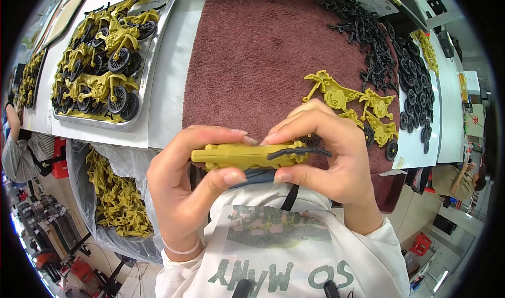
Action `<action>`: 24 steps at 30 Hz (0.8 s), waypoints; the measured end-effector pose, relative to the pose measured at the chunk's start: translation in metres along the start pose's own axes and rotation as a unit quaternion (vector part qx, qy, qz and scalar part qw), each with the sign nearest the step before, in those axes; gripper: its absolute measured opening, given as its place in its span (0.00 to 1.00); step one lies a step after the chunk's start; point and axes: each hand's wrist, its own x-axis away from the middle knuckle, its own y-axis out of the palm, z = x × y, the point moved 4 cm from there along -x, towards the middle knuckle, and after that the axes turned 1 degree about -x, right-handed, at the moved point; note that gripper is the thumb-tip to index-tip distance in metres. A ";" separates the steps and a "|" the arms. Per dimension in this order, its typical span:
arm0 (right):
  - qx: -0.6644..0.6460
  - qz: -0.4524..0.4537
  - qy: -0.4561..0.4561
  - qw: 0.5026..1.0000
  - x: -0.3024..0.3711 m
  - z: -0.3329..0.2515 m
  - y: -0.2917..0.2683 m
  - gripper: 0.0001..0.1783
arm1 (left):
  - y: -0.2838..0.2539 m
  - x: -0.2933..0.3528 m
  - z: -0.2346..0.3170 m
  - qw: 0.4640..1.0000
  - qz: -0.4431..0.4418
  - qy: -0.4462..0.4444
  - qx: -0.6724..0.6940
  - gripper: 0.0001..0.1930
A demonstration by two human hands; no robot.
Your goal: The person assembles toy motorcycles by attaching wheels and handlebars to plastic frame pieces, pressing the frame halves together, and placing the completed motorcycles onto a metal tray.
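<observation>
Between my two hands, close to my body, is a yellow plastic toy motorcycle (239, 156) seen from above, with black handlebars (300, 152) at its right end. My left hand (184, 171) pinches its left part between thumb and fingers. My right hand (336, 150) pinches the right part near the handlebars, thumb below and fingers above. A black wheel shows partly behind my right fingers. Just beyond that hand, several yellow motorcycle body halves (336, 93) lie on the brown-red towel (247, 50), with black wheels (391, 150) beside them.
At left, a metal tray (152, 71) holds piled yellow motorcycles with black wheels. Below it, a plastic-lined bin (84, 192) contains yellow parts. Small black parts (368, 45) heap at the towel's far right, with loose black wheels (415, 82) beyond. Other people sit at both sides.
</observation>
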 end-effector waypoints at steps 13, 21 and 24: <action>-0.321 0.006 0.124 0.939 0.020 0.020 0.014 0.23 | 0.012 0.015 -0.026 0.995 0.023 0.086 0.046 0.26; -0.271 -0.022 0.057 0.961 0.017 0.020 0.019 0.22 | 0.016 0.011 -0.026 0.985 0.021 0.169 0.029 0.17; -0.228 0.008 0.052 0.972 0.016 0.017 0.020 0.21 | 0.017 0.015 -0.027 0.985 0.038 0.170 -0.012 0.13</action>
